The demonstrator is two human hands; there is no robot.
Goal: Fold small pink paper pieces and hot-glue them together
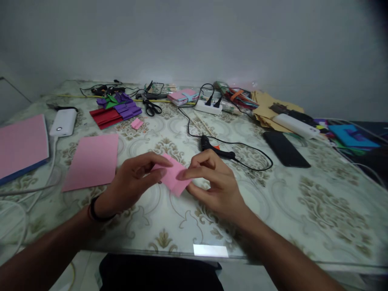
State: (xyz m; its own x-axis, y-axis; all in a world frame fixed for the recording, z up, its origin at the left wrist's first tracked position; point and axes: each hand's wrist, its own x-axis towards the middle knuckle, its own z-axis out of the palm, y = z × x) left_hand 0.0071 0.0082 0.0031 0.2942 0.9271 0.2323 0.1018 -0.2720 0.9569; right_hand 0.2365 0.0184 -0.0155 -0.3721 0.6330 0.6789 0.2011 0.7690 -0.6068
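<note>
Evidently, the left hand pinches one end of a creased pink paper above the counter; the right hand grips the other. Beyond lies a glue gun.

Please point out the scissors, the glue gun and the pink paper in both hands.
Scissors (pixel 147 102): head view, where handles meet.
Glue gun (pixel 223 153): head view, its handle.
Held pink paper (pixel 173 178): head view, its middle.

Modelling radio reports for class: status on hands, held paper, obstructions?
Left hand, right hand: both pinching small pink paper. Paper partly hidden by both hands. Possible obstacle: black glue gun just beyond right hand.
</note>
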